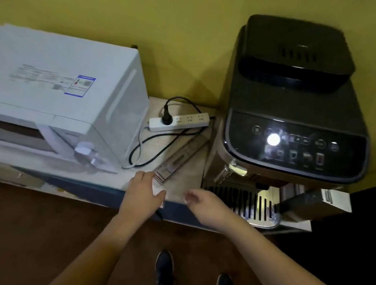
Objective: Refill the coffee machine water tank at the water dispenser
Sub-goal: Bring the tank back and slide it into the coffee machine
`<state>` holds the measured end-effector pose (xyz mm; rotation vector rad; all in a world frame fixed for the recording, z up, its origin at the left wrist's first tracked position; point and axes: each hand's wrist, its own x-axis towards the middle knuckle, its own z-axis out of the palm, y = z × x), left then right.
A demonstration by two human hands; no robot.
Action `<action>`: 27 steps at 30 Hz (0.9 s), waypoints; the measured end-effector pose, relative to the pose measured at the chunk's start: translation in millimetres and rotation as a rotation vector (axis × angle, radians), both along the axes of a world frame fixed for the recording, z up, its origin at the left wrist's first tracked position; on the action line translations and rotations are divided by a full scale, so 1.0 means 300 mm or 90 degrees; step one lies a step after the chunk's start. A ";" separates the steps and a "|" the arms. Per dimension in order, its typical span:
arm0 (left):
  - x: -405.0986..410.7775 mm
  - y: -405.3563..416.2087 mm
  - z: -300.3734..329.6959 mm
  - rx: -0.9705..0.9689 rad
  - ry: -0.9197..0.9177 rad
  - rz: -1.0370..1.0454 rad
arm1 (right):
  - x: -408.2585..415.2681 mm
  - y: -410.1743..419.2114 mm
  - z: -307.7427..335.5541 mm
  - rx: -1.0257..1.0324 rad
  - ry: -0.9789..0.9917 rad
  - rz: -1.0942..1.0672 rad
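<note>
Both hands hover over the pale wooden desk (185, 110) edge beside the black coffee machine (295, 111): left hand (145, 190) and right hand (206, 205) each with loose, empty grip.

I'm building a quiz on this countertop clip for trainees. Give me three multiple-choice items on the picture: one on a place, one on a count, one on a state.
1. Where does the white power strip lie?
A. On the floor
B. On the counter between the white water dispenser and the coffee machine
C. On top of the coffee machine

2. How many plugs sit in the power strip?
A. None
B. One
C. Three

3. What are the left hand and right hand doing?
A. Both empty, over the counter edge
B. Gripping a mug
C. Pressing the panel

Answers:
1 B: it rests on the wood surface between the two appliances.
2 B: a single black plug fills the leftmost socket.
3 A: the fingers are loosely spread with nothing held.
</note>
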<state>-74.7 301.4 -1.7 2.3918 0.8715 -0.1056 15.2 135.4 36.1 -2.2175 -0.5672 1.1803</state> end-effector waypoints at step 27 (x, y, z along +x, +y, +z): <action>-0.048 0.251 0.072 -0.076 -0.103 0.065 | 0.030 0.470 0.039 0.200 0.043 -0.489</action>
